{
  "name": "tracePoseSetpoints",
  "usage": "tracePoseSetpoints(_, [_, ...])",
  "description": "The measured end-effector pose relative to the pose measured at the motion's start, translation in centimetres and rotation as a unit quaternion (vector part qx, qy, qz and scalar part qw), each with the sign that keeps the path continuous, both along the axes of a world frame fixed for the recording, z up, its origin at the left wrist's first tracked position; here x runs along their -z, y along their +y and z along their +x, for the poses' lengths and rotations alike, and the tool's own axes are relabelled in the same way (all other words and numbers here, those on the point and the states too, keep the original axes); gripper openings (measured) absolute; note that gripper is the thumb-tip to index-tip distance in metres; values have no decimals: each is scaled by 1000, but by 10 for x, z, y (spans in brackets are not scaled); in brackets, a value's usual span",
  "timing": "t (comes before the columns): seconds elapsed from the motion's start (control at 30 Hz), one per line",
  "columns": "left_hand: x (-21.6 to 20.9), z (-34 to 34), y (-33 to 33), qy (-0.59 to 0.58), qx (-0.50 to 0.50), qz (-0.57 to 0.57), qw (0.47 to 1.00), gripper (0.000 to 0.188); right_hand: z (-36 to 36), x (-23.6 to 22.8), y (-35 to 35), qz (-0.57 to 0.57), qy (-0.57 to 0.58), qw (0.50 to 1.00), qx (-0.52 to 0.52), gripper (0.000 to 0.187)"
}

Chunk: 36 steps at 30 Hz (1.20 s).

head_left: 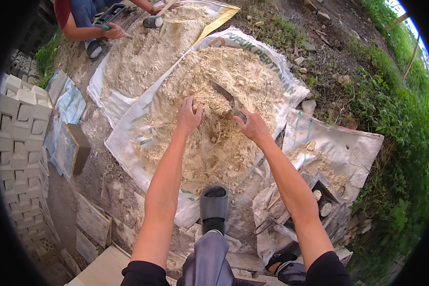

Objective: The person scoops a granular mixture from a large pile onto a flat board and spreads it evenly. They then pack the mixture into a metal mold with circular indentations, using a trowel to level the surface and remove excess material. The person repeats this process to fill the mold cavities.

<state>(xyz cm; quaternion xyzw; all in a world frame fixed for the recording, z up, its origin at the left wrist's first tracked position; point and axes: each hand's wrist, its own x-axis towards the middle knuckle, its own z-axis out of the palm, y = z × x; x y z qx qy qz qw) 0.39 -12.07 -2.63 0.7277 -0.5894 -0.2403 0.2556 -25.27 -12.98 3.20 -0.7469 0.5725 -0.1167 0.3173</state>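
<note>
Right hand [253,127] wraps around the knife [225,94] mid-frame, over the crumbly pile [206,145]; left hand [188,116], fingers apart, sits close by. If the knife slips on a lump, it could cut those fingers.

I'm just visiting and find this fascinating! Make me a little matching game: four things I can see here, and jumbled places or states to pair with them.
1. Right hand
2. Left hand
3. Dark-headed mallet
4. Pale blocks

A. On the far heap
B. Stacked at the picture's left
C. Over the near heap, without a tool
D. Holding the long blade by its handle

Pairs: 1-D, 2-C, 3-A, 4-B
</note>
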Motion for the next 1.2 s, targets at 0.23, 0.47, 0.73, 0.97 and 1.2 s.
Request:
tracePoseSetpoints(0.23, [20,9,77,60,-95,-21,993,55,5,-9,70,-14,24,999,-29,36])
tracePoseSetpoints(0.47, [-22,9,111,72,-80,-61,992,31,-25,-21,97,-71,54,995,47,42])
tracePoseSetpoints(0.73, [-1,4,105,10,-62,-115,991,29,-69,31,43,-120,128,970,171,44])
tracePoseSetpoints(0.97, [-40,-19,90,2,-36,-47,998,48,-5,35,88,-185,24,978,94,61])
tracePoseSetpoints(1.2, [-33,-38,57,-33,46,23,998,37,71,36,109,-49,-10,988,146,60])
